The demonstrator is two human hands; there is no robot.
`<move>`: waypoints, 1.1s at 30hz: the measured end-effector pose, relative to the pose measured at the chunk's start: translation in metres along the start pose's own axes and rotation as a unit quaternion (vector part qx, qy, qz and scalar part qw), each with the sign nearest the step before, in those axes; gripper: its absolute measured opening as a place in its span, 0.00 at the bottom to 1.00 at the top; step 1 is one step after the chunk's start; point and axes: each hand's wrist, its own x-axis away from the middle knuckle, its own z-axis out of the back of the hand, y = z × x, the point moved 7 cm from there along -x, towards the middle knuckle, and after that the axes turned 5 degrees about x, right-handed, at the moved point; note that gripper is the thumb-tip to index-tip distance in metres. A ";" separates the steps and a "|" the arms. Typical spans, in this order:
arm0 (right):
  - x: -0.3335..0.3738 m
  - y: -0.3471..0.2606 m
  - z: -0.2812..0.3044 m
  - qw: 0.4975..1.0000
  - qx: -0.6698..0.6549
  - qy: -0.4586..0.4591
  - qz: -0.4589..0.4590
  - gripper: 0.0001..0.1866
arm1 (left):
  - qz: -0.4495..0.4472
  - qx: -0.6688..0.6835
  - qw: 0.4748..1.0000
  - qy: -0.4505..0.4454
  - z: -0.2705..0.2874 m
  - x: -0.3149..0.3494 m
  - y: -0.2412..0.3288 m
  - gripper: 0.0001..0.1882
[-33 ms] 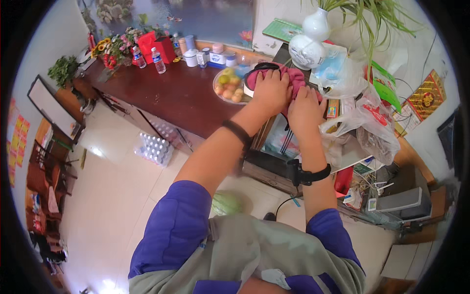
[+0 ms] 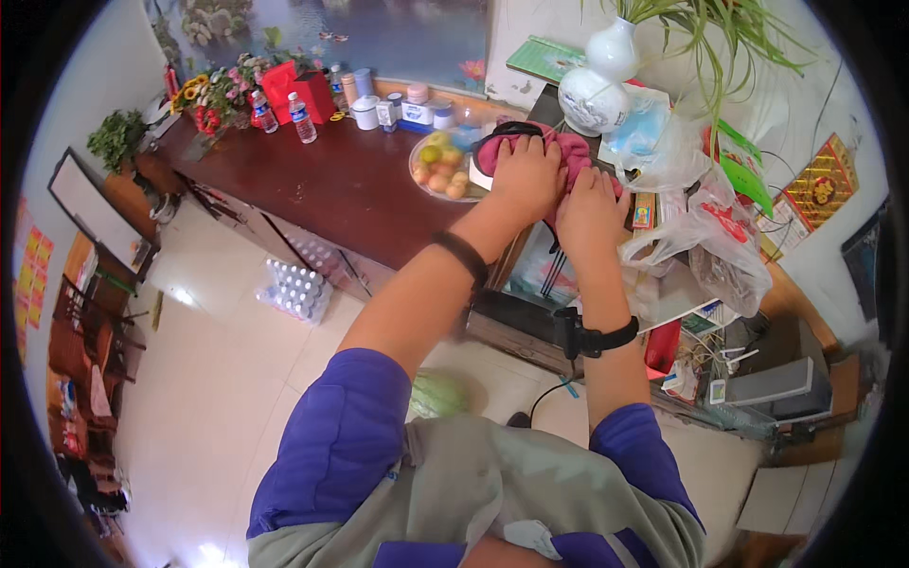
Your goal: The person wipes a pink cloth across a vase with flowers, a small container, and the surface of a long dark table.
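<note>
A pinkish-red, soft fabric item with black trim (image 2: 574, 149) lies bunched at the corner where the dark wooden counter meets the side cabinet; its exact kind is hidden under my hands. My left hand (image 2: 527, 178) covers its middle, fingers bent over the fabric. Beside it, my right hand (image 2: 589, 210) grips the near right edge, fingertips on the cloth. A clear bowl of round yellow, green and reddish fruit (image 2: 441, 168) sits just left of my left hand. Part of a white object (image 2: 481, 177) shows between bowl and fabric.
A white gourd-shaped vase (image 2: 594, 99) with a leafy plant stands behind my hands. Plastic bags (image 2: 724, 256) crowd the right. Bottles (image 2: 302, 120), jars and flowers line the counter (image 2: 312, 194). On the floor are a watermelon (image 2: 437, 393) and a pack of bottles (image 2: 296, 292).
</note>
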 end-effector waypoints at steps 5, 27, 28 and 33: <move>-0.009 -0.008 0.018 0.999 0.000 -0.006 0.047 0.08 | -0.004 -0.009 0.999 -0.037 -0.007 -0.001 -0.006 0.21; -0.039 -0.016 -0.008 0.981 -0.147 0.014 0.123 0.13 | -0.036 0.201 0.977 -0.066 -0.032 -0.036 -0.054 0.18; -0.036 -0.020 -0.009 0.977 -0.164 0.022 0.136 0.16 | -0.053 0.205 0.974 -0.086 -0.035 -0.036 -0.061 0.19; -0.037 -0.025 -0.019 0.969 -0.163 -0.024 0.185 0.23 | -0.086 0.194 0.969 -0.128 -0.028 -0.046 -0.076 0.22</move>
